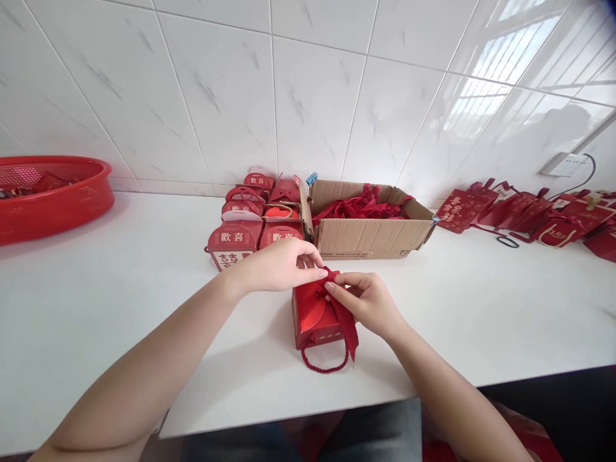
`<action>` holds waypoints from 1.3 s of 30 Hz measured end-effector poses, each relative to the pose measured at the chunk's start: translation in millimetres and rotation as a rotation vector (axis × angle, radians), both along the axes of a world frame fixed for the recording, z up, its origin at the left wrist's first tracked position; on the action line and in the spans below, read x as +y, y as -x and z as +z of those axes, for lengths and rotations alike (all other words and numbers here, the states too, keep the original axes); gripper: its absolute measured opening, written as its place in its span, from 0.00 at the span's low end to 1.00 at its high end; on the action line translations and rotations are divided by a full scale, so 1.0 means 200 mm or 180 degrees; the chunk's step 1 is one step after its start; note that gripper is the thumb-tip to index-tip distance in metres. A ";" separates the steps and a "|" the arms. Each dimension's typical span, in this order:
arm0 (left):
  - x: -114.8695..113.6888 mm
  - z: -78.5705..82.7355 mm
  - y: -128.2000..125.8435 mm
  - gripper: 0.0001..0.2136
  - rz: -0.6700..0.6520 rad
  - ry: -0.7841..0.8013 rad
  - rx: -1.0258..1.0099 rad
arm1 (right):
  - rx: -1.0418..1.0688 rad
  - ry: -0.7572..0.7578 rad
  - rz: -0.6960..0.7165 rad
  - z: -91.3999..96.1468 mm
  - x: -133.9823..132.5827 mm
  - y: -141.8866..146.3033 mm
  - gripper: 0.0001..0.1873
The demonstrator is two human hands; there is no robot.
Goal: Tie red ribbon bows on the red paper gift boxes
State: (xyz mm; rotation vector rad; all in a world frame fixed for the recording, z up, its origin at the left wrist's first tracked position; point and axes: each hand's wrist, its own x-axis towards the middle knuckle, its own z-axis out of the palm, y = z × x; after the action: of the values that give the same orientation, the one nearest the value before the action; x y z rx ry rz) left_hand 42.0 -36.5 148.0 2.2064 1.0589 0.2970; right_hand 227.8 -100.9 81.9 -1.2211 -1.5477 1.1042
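Observation:
A small red gift box [315, 311] with a twisted rope handle [325, 370] lies on the white table in front of me. Dark red ribbon [347, 324] runs over its top, one tail hanging down the right side. My left hand [293, 264] is at the top of the box, thumb and fingers pinched on the ribbon near its far edge. From the right, my right hand [368, 300] pinches the same ribbon between thumb and forefinger. The part of the ribbon between the fingertips is partly hidden.
Behind the box stands a cardboard box [370, 239] full of red ribbons [359, 206], a blue binder clip [312, 178] on its corner. Several red gift boxes [234, 236] are to its left. A red plastic basket [58, 215] is far left; red bags [464, 208] and scissors [507, 242] lie right.

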 end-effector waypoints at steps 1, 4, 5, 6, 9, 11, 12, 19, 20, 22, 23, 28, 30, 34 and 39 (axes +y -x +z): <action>0.01 -0.01 0.00 0.11 -0.0057 -0.0012 -0.0015 | 0.0098 0.0037 -0.0015 0.00 0.00 0.00 0.12; 0.02 -0.01 -0.01 0.09 -0.0200 -0.0066 -0.0076 | 0.0403 0.0115 -0.0090 -0.02 0.00 0.00 0.11; 0.02 -0.01 -0.01 0.08 -0.0235 -0.0077 -0.0088 | 0.0454 0.0127 -0.0118 -0.02 0.00 0.00 0.11; 0.02 -0.01 -0.01 0.08 -0.0268 -0.0079 -0.0093 | 0.0475 0.0137 -0.0136 -0.02 0.00 0.00 0.11; 0.01 -0.02 -0.02 0.06 -0.0375 0.0010 -0.0234 | 0.0510 0.0137 -0.0165 -0.03 -0.01 0.00 0.13; 0.00 -0.04 -0.03 0.05 -0.0424 0.0209 -0.0440 | 0.0499 0.0097 -0.0151 -0.03 -0.01 -0.01 0.13; 0.00 -0.05 -0.03 0.04 -0.0425 0.0293 -0.0529 | 0.0481 0.0073 -0.0131 -0.04 -0.01 -0.01 0.13; -0.01 -0.06 -0.04 0.07 -0.0274 0.0194 -0.0619 | 0.0203 -0.0044 -0.0087 -0.04 -0.01 -0.01 0.10; -0.02 -0.05 -0.04 0.08 -0.0265 0.0197 -0.0625 | 0.0157 -0.0063 -0.0110 -0.03 -0.01 -0.01 0.10; -0.04 -0.04 -0.04 0.07 -0.0267 0.0198 -0.0624 | 0.0050 -0.0103 -0.0144 -0.03 -0.02 -0.01 0.11; -0.05 -0.03 -0.04 0.07 -0.0271 0.0191 -0.0616 | -0.0024 -0.0126 -0.0163 -0.03 -0.02 -0.01 0.12; -0.06 -0.04 -0.04 0.08 -0.0264 0.0162 -0.0638 | -0.0407 -0.0174 -0.0306 -0.03 -0.02 -0.01 0.15; -0.05 -0.05 -0.04 0.08 -0.0273 0.0185 -0.0684 | -0.0481 -0.0269 -0.0381 -0.04 -0.02 -0.02 0.12; -0.05 -0.06 -0.05 0.07 -0.0341 0.0233 -0.0701 | -0.0712 -0.0695 -0.0477 -0.05 -0.02 -0.02 0.07; -0.05 -0.05 -0.05 0.09 -0.0399 -0.0022 -0.0403 | -0.0851 -0.0776 -0.0367 -0.05 -0.01 -0.02 0.08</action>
State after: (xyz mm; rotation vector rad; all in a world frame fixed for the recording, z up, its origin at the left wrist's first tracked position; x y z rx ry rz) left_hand 53.0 -47.3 137.1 2.2176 0.8490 0.3793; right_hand 231.7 -102.1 71.6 -1.3085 -1.7299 0.6752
